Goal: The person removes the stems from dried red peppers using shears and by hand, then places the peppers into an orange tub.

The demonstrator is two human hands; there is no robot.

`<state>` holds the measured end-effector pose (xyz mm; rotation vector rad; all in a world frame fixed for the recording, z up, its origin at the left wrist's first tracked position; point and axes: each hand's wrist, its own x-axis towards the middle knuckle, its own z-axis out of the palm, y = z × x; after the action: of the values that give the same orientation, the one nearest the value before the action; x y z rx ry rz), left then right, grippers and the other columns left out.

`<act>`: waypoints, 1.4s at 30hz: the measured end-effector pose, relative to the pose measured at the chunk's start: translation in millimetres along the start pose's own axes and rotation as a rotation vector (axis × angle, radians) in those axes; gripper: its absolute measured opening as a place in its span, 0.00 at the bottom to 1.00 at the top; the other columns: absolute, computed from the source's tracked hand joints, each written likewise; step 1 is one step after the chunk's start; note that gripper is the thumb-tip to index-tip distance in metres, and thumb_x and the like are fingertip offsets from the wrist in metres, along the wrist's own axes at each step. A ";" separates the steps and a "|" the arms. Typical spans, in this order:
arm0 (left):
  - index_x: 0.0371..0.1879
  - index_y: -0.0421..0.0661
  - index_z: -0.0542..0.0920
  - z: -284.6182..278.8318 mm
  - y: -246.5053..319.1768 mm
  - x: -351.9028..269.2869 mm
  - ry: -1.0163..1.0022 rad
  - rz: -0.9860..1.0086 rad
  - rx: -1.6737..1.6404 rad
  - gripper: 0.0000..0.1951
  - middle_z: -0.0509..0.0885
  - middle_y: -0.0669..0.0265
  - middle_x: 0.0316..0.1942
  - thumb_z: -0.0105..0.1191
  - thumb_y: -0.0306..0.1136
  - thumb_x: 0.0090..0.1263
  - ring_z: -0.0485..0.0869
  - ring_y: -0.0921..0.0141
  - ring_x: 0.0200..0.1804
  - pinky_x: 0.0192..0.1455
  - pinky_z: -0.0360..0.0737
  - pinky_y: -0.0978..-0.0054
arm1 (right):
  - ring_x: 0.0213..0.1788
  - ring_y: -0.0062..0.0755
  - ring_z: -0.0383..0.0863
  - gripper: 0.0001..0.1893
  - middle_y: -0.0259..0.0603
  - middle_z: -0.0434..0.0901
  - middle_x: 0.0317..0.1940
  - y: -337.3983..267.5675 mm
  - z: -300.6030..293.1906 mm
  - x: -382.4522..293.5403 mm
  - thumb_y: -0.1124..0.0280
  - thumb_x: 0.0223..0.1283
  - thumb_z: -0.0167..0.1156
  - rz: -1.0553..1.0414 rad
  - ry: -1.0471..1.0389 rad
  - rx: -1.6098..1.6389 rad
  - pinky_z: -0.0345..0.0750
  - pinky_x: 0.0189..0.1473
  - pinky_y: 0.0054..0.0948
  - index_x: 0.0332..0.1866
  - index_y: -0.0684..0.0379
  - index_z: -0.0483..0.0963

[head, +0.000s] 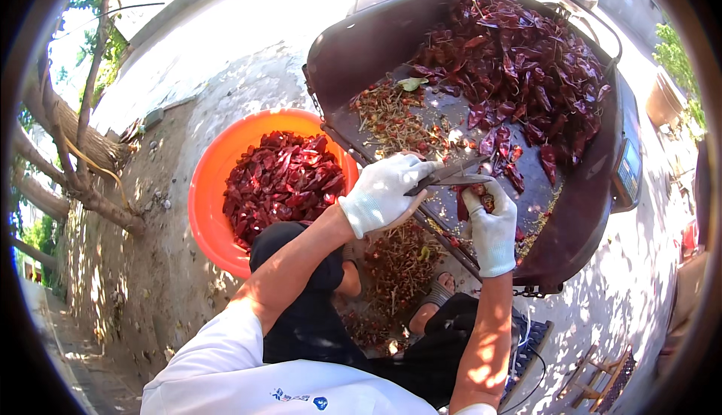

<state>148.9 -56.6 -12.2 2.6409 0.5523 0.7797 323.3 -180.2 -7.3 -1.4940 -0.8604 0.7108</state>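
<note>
My left hand, in a white knit glove, grips a pair of dark metal scissors. Their blades point right and stand apart. Just beyond the blades, my gloved right hand pinches dried red chili peppers, partly covered by the fingers. Both hands are over the near edge of a large dark metal cart bed. Whole dried chilies are heaped at its far right. Cut stems and seeds lie in its left part. To the left, an orange plastic basin contains cut chili pieces.
More stem scraps cover the ground between my sandalled feet. A chain hangs at the cart's near corner. A device with keypad and screen is on its right side. Tree trunks lean at left; a small wooden stool is at lower right.
</note>
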 end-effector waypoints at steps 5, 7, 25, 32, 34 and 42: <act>0.59 0.46 0.78 -7.1 0.4 -2.0 -0.015 0.080 -0.056 0.23 0.81 0.56 0.51 0.60 0.30 0.63 0.80 0.54 0.55 0.56 0.80 0.60 | 0.17 0.15 0.71 0.09 0.32 0.80 0.28 -1.4 -4.5 -0.5 0.75 0.65 0.65 -0.028 -0.113 -0.038 0.67 0.18 0.21 0.48 0.62 0.79; 0.58 0.43 0.77 -6.7 -1.5 -3.2 -0.001 0.127 -0.065 0.23 0.80 0.53 0.51 0.60 0.30 0.63 0.80 0.52 0.55 0.58 0.79 0.58 | 0.17 0.14 0.71 0.09 0.32 0.80 0.27 -0.7 -5.6 0.9 0.75 0.65 0.65 -0.047 -0.148 -0.058 0.67 0.18 0.21 0.48 0.63 0.79; 0.47 0.37 0.77 8.7 0.5 -2.9 -0.055 0.141 0.090 0.15 0.82 0.53 0.40 0.56 0.23 0.60 0.83 0.53 0.48 0.53 0.80 0.58 | 0.24 0.20 0.77 0.11 0.37 0.82 0.27 8.8 7.0 0.5 0.78 0.61 0.64 -0.055 -0.095 -0.158 0.73 0.28 0.24 0.48 0.65 0.81; 0.45 0.40 0.78 12.4 6.7 -4.1 -0.104 0.051 0.151 0.12 0.83 0.57 0.33 0.56 0.26 0.62 0.86 0.54 0.38 0.39 0.83 0.60 | 0.14 0.14 0.67 0.09 0.31 0.77 0.21 2.0 9.7 -4.4 0.73 0.67 0.63 0.058 -0.015 -0.045 0.62 0.16 0.21 0.47 0.66 0.81; 0.44 0.40 0.78 12.1 9.6 -4.9 -0.101 0.032 0.139 0.12 0.83 0.57 0.32 0.56 0.27 0.62 0.86 0.54 0.35 0.37 0.83 0.59 | 0.14 0.14 0.67 0.09 0.31 0.76 0.20 1.2 9.4 -4.3 0.72 0.67 0.64 0.084 -0.009 0.024 0.62 0.16 0.21 0.45 0.67 0.81; 0.49 0.42 0.80 18.5 7.6 -2.4 0.011 -0.066 -0.054 0.15 0.86 0.56 0.32 0.63 0.34 0.68 0.88 0.58 0.32 0.33 0.82 0.65 | 0.13 0.15 0.68 0.10 0.32 0.77 0.20 -2.7 9.8 -4.2 0.69 0.67 0.65 0.154 0.043 0.090 0.62 0.15 0.20 0.45 0.66 0.81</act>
<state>159.6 -68.0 -24.9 2.5573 0.6091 0.7787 312.6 -178.4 -5.8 -1.5000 -0.6773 0.8167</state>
